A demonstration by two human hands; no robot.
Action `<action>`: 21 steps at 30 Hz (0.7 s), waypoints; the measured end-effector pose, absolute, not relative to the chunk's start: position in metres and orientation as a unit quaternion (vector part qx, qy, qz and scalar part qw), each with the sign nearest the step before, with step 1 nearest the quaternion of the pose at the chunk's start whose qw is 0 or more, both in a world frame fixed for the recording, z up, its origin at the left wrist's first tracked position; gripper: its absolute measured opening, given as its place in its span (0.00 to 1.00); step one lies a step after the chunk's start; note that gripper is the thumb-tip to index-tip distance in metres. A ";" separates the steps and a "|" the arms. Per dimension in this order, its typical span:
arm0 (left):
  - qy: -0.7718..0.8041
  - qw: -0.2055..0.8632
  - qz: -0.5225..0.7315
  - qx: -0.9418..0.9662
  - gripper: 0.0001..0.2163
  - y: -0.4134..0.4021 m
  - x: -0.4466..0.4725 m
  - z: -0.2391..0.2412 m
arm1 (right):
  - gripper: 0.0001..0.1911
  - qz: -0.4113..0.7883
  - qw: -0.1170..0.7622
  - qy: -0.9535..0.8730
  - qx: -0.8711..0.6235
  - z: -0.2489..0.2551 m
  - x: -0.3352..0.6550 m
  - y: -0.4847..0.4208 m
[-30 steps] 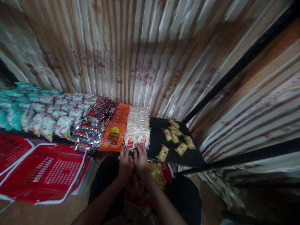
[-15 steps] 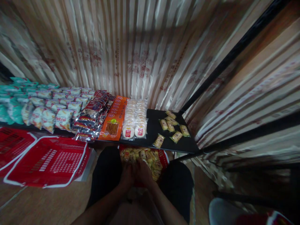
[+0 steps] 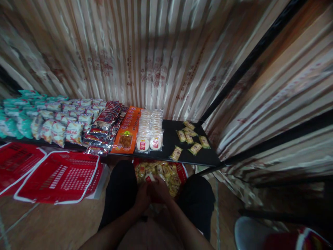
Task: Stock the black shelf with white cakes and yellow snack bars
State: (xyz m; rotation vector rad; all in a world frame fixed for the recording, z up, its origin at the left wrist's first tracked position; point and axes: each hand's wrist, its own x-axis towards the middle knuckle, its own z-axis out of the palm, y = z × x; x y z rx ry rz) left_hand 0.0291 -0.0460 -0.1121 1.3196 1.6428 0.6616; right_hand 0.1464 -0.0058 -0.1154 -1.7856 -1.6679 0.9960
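Packet (image 3: 150, 178), white with a red mark, is held at the fingertips, low over the lap and above the red container (image 3: 184, 171). It is placed just forward of both hands, nearer the right hand (image 3: 159, 187); that hand's fingers are seen closed narrowly about it. Left hand (image 3: 142, 196) is tucked alongside, curled; whether the packet is also gripped by it cannot be told. Long axis can't be read reliably either, too small and blurred.

Key relation, as judged: the packet is set almost in line with the two cracker rows (image 3: 155, 129), which are laid straight ahead on the shelf (image 3: 169, 140). Both hands are kept apart from those rows by the shelf's front edge; neither row is clearly favoured by either hand.

Below the hands, the container is filled with yellow packs (image 3: 174, 178). Forward and right, loose yellow packs (image 3: 195, 148) are scattered on the shelf at mixed angles. Rows are flanked on the left by the orange pack (image 3: 127, 132), then dark packs (image 3: 104, 121). Farther left, below shelf level, a red basket (image 3: 78, 175) is seen.
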 end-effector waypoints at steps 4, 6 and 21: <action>0.674 0.406 0.273 0.554 0.20 -0.040 0.032 -0.106 | 0.17 0.404 0.295 -0.588 -0.636 -0.101 0.155 0.001; 0.670 0.381 0.291 0.567 0.20 -0.036 0.033 -0.102 | 0.18 0.427 0.326 -0.571 -0.621 -0.098 0.158 0.005; 0.598 0.315 0.279 0.682 0.27 -0.016 0.028 -0.045 | 0.19 0.367 0.203 -0.764 -0.490 0.007 0.187 0.025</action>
